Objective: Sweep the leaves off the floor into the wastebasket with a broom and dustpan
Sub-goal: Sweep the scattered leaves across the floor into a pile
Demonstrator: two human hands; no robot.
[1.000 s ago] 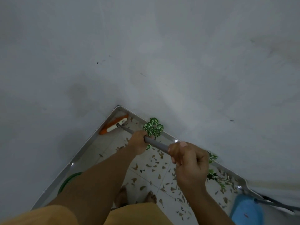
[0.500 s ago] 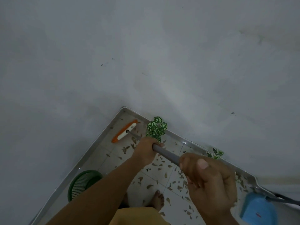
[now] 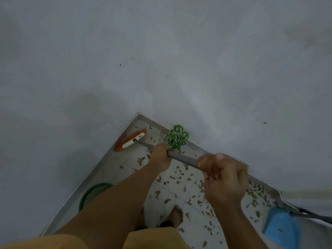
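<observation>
Both hands are clenched around the grey broom handle (image 3: 181, 158): the left hand (image 3: 160, 157) grips it lower down, near the middle of the frame, and the right hand (image 3: 222, 178) grips it higher up, toward the lower right. The orange broom head (image 3: 130, 140) sits close to the room's corner at the centre of the frame, just beside the baseboard (image 3: 86, 184).

Dry brown leaves (image 3: 179, 178) lie scattered over the tiled floor (image 3: 172, 193) between the broom head and the person's bare foot (image 3: 177, 217). A sprig of green patterned leaves (image 3: 177, 136) sits against the wall just right of the broom head, and more green bits (image 3: 256, 192) lie along the wall at the right. The green wastebasket (image 3: 93, 194) stands at the lower left against the baseboard, partly hidden by the left forearm. The blue dustpan (image 3: 282, 226) rests at the lower right, well apart from the broom head.

Very little looks gathered yet. A hard stroke out of the corner could flick the light dry leaves wider instead of piling them. Sweeping toward the feet risks treading leaves flat onto the tiles. The green sprig may snag in the bristles and drag. With the dustpan and wastebasket on opposite sides, a pile made in the middle would need careful carrying.
</observation>
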